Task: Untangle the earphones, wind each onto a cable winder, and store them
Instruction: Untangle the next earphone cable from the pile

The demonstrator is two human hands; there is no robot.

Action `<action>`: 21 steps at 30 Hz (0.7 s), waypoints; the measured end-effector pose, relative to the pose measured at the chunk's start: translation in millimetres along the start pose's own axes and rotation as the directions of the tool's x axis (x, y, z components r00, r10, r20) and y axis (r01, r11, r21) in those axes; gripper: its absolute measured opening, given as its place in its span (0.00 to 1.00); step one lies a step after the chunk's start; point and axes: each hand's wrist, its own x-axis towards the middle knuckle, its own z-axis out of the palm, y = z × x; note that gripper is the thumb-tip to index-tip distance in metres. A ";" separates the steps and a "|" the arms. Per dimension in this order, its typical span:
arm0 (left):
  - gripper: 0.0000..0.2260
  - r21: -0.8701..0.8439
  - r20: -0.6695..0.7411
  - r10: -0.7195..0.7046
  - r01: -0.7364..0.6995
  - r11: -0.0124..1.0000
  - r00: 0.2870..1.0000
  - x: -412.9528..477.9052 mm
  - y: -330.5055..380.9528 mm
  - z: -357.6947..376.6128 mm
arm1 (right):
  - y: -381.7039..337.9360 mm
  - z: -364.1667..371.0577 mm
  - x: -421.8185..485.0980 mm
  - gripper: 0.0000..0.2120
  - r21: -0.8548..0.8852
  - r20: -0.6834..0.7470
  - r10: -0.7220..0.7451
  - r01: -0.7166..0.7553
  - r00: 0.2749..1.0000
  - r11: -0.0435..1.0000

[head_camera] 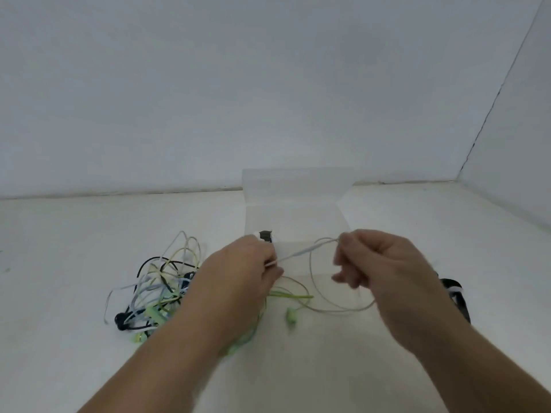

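Earphones lie in a tangle (161,281) left of the table's (59,248) middle, well short of its far edge: black, white, pale blue, yellow and green cords looped over one another, with a black earbud (120,318) at the heap's near left side. Just right of the heap, the left hand (241,272) is raised over the table's middle with its fingers curled tight. A small dark piece that looks like a cable winder (266,235) shows above its knuckles, with a white tip beside it, though how the piece is held is hidden.

A pale cable (293,255) comes out of that fist and runs up to the right hand. Below the cable, a green earbud (291,316) rests on the table, and a green cord (293,296) trails from under the left hand toward it.

Behind both hands a clear box (298,186) stands against the far edge, where the table meets the white wall (268,84).

The right hand (384,263), slightly blurred, pinches the pale cable between thumb and forefinger, with the other fingers loosely bent. From the pinch the cable drops in a wide loop that sags near the table and rises again.

Beyond the right wrist, toward the table's right edge, a black thing (461,307) with a white band lies partly hidden; I cannot tell what it is.
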 end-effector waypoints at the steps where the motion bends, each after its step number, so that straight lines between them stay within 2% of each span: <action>1: 0.09 -0.017 0.013 -0.027 0.027 0.999 1.000 -0.6 -6.0 -2.5 | -2.1 -4.2 1.5 0.22 0.107 -0.026 0.020 -0.017 0.999 0.994; 4: 0.08 -0.025 0.060 -0.125 0.127 0.992 0.990 -2.8 -19.0 -13.8 | -8.1 -15.0 3.5 0.24 0.427 -0.032 0.079 -0.058 0.996 0.902; 6: 0.09 -0.038 0.093 -0.170 0.174 0.984 0.981 -3.1 -22.4 -21.4 | -10.8 -20.3 5.0 0.21 0.581 -0.005 0.100 -0.078 0.995 0.810; 8: 0.09 -0.075 0.097 -0.174 0.181 0.981 0.980 -3.4 -24.2 -26.4 | -9.8 -22.7 6.6 0.17 0.630 0.000 0.120 -0.093 0.993 0.771; 12: 0.06 -0.090 0.058 -0.155 0.159 0.983 0.986 -6.5 -28.8 -30.9 | -4.7 -21.2 9.3 0.08 0.584 -0.017 0.162 -0.122 0.987 0.802; 14: 0.08 -0.089 0.030 -0.146 0.148 0.985 0.989 -7.3 -31.7 -29.9 | -4.0 -19.3 8.8 0.13 0.521 -0.016 0.168 -0.135 0.986 0.843; 16: 0.13 -0.098 -0.005 -0.136 0.134 0.986 0.991 -6.6 -34.6 -28.5 | -5.0 -19.3 6.4 0.14 0.324 0.017 0.165 -0.161 0.986 0.932; 19: 0.19 -0.229 -0.101 -0.240 0.212 0.950 0.966 -4.2 -42.9 -32.6 | -10.7 -24.6 0.5 0.12 0.076 0.242 0.206 -0.230 0.948 0.970; 21: 0.21 -0.318 -0.176 -0.315 0.249 0.915 0.933 -2.8 -48.8 -36.8 | -15.4 -29.3 -1.5 0.11 -0.151 0.293 0.236 -0.199 0.926 0.968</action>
